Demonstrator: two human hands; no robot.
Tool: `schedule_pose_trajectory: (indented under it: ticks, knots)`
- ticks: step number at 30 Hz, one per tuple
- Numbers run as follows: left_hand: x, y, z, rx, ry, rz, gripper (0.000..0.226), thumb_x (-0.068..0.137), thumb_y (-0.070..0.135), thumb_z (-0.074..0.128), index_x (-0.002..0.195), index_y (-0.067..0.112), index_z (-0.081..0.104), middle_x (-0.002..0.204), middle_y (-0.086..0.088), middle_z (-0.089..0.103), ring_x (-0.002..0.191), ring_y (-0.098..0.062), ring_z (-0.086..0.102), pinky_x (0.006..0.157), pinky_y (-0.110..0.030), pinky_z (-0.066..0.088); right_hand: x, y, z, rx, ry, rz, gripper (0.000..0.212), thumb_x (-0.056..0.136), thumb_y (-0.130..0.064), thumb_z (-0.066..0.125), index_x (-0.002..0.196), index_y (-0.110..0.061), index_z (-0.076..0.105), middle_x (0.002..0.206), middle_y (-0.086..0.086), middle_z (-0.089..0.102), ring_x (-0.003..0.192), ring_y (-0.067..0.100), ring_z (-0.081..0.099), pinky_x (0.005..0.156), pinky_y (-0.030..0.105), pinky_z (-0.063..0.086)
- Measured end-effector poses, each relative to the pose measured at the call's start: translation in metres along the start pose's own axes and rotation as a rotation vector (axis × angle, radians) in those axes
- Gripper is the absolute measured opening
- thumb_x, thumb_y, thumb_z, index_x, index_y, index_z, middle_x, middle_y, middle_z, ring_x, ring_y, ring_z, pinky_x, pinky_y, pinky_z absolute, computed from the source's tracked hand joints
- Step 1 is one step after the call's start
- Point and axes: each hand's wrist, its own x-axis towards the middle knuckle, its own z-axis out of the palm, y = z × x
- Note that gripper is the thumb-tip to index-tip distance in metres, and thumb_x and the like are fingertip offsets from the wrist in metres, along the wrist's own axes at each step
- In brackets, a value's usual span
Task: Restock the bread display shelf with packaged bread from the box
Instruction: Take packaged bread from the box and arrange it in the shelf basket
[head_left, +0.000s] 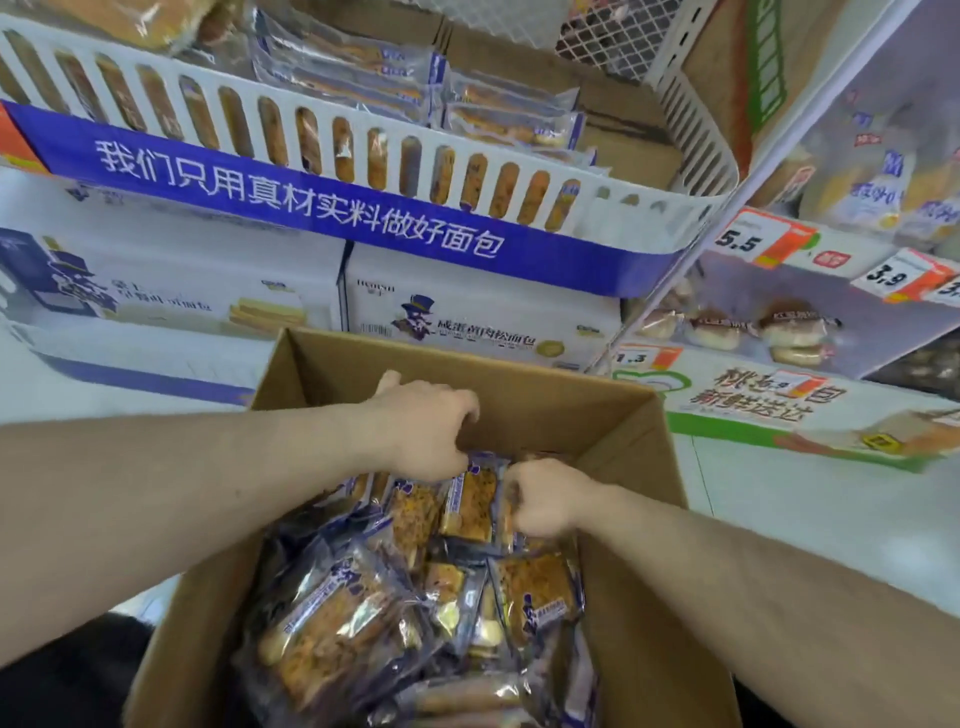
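Cardboard box fills the lower centre of the head view, flaps open, packed with clear-and-blue bread packets lying loose and overlapping. Both forearms reach in from the lower corners. Left hand at frame centre, fingers curled down onto the tops of the packets at the far end of the box; exact grip hidden under the knuckles. Right hand just beside it, curled in a fist, pinching the edge of an upright packet. Display shelf spans the upper frame, white slotted front rail, blue banner with white characters below it; same packets stacked inside, upper centre. White printed cartons sit under the shelf, behind the box. Price tags at right.
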Motion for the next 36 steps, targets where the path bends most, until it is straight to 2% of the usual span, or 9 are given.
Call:
schedule_pose_trajectory:
  ticks: [4,10,15,18,22,26,29,32,36]
  knots:
    - [0.002,-0.002,0.010,-0.003,-0.005,0.026,0.041,0.090,0.031,0.054,0.130,0.028,0.048,0.112,0.008,0.059,0.110,-0.019,0.053,0.106,-0.049,0.024,0.022,0.011,0.047,-0.254,-0.237,-0.036,0.063,0.083,-0.014,0.059,0.145,-0.019,0.044,0.134,0.014,0.055,0.125,0.034,0.051,0.107,0.043,0.043]
    - [0.011,-0.017,0.012,-0.204,-0.063,-0.121,0.036,0.089,0.033,0.056,0.125,0.032,0.050,0.107,0.014,0.064,0.107,-0.015,0.055,0.107,-0.046,0.026,0.037,0.022,0.077,-0.207,-0.318,-0.032,0.061,0.082,-0.014,0.076,0.138,-0.015,0.052,0.129,0.013,0.059,0.120,0.034,0.056,0.105,0.040,0.044]
    - [0.016,-0.032,0.020,-0.422,-0.100,-0.196,0.028,0.089,0.027,0.059,0.116,0.027,0.053,0.098,0.009,0.062,0.093,-0.015,0.057,0.104,-0.047,0.043,0.060,0.044,0.038,0.585,-0.244,0.179,0.066,0.075,-0.031,0.085,0.131,-0.011,0.058,0.127,0.010,0.064,0.113,0.028,0.061,0.101,0.041,0.048]
    - [0.017,-0.034,0.025,-0.444,-0.120,-0.206,0.034,0.088,0.025,0.061,0.122,0.022,0.056,0.098,0.004,0.063,0.084,-0.013,0.057,0.084,-0.033,0.051,0.075,0.036,0.038,1.247,-0.154,0.319,0.029,0.088,-0.026,0.073,0.110,-0.008,0.067,0.092,0.008,0.076,0.085,0.024,0.070,0.089,0.044,0.055]
    - [0.017,-0.034,0.032,-0.408,-0.179,-0.225,0.032,0.090,0.026,0.059,0.122,0.022,0.055,0.087,0.006,0.062,0.077,-0.013,0.056,0.079,-0.032,0.049,0.090,0.002,0.051,1.293,-0.071,0.414,0.088,0.072,-0.044,0.084,0.144,-0.010,0.046,0.139,0.010,0.058,0.127,0.030,0.054,0.109,0.044,0.040]
    - [0.016,-0.033,0.033,-0.318,-0.216,-0.230,0.033,0.090,0.027,0.057,0.123,0.024,0.055,0.084,0.011,0.057,0.090,-0.015,0.056,0.096,-0.039,0.047,0.101,-0.026,0.058,1.409,0.078,0.417,0.079,0.075,-0.021,0.083,0.138,-0.013,0.036,0.120,0.011,0.060,0.107,0.033,0.063,0.088,0.042,0.055]
    - [0.014,-0.033,0.035,-0.343,-0.250,-0.220,0.033,0.091,0.025,0.057,0.124,0.023,0.054,0.080,0.011,0.055,0.080,-0.012,0.053,0.078,-0.031,0.047,0.100,-0.025,0.060,1.576,0.113,0.478,0.087,0.059,-0.012,0.091,0.123,-0.015,0.032,0.102,0.019,0.065,0.084,0.037,0.072,0.072,0.056,0.061]
    - [0.013,-0.031,0.035,-0.380,-0.254,-0.211,0.035,0.092,0.022,0.057,0.127,0.020,0.054,0.081,0.010,0.053,0.072,-0.007,0.051,0.063,-0.023,0.042,0.099,-0.010,0.076,1.639,-0.069,0.426,0.106,0.035,-0.026,0.100,0.128,-0.006,0.053,0.108,0.017,0.072,0.090,0.035,0.074,0.080,0.053,0.060]
    - [0.013,-0.028,0.027,-0.382,-0.218,-0.198,0.038,0.092,0.022,0.057,0.130,0.018,0.053,0.090,0.008,0.057,0.073,-0.007,0.052,0.059,-0.022,0.042,0.075,-0.001,0.063,1.545,-0.163,0.411,0.038,0.078,-0.018,0.081,0.112,-0.003,0.072,0.100,0.015,0.077,0.095,0.033,0.074,0.084,0.044,0.060]
